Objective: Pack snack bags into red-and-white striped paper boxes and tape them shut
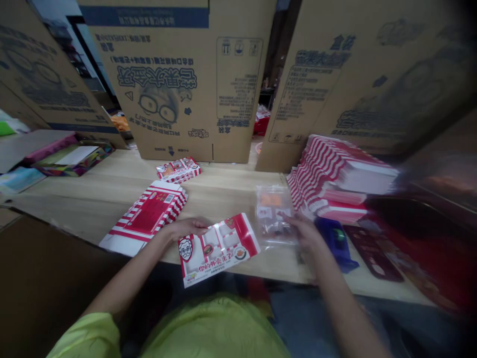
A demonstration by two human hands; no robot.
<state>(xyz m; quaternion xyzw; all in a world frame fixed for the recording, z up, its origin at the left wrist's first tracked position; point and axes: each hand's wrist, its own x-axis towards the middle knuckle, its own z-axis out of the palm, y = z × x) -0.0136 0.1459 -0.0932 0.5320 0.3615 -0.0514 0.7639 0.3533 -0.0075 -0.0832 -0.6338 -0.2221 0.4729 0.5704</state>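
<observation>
Corrugated cardboard cartons (169, 132), three of them, stand tall and slightly tilted along the far side of a pale wooden worktop (112, 194), their brown faces printed in dark blue with a bespectacled cartoon face. To the right, a fanned stack of flat red-and-white striped paperboard boxes (335, 174) rises in one pile, too overlapped to count exactly. At the far left lie several glossy, multicoloured boxes (70, 156). Nearer the person, one large flattened striped box (145, 219) lies on the wood, with one smaller folded red-and-white box (179, 170) beyond it.

One flat printed paperboard box blank (219, 248), glossy and creased along its folds, lies at the worktop's near edge. The left hand (186, 228) rests over its upper left edge, fingers (201, 226) together; whether they grip it, I cannot tell. The right hand (303, 233) is blurred beside one crinkled clear plastic bag (272, 216) holding small printed pieces, its fingers near the bag's lower right corner, their grip unclear. One blue tape dispenser (335, 243) sits just right of that hand.
</observation>
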